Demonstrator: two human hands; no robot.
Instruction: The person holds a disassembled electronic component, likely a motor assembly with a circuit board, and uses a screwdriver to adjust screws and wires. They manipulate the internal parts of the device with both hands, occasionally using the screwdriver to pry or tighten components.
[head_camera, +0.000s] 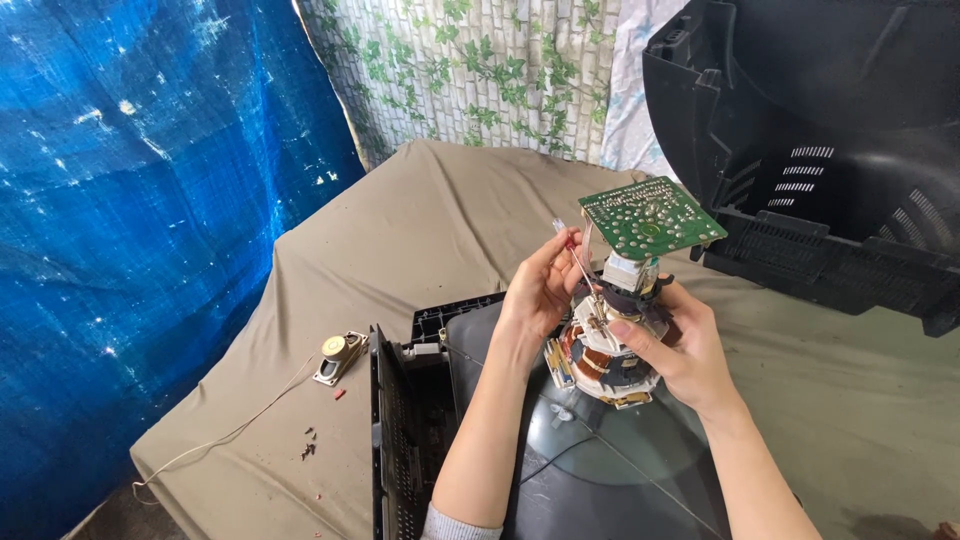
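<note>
A thin screwdriver (578, 258) with a clear red handle is being pinched between the fingers of the left hand (540, 290), and its shaft is being pointed down to the neck of a picture tube (600, 470). The right hand (672, 350) is being closed around the deflection yoke (598, 362), whose copper windings and white plastic ring are being seen just under the fingers. The thumb is being pressed on the upper part of the yoke, beside the tip of the screwdriver. Directly above both hands, a small green circuit board (650, 215) is being carried on the end of the tube neck, tilted, with its solder side up.

Below the hands, the grey glass funnel of the tube is being held in the black front frame (395, 440) of a television, which is lying on a surface covered by a tan cloth (400, 220). To the far side of the right hand, the black back cover (830, 150) of the television is being seen, well apart. To the outer side of the left hand, a small speaker (338, 355) with a thin wire and some small screws (308, 445) are lying on the cloth.
</note>
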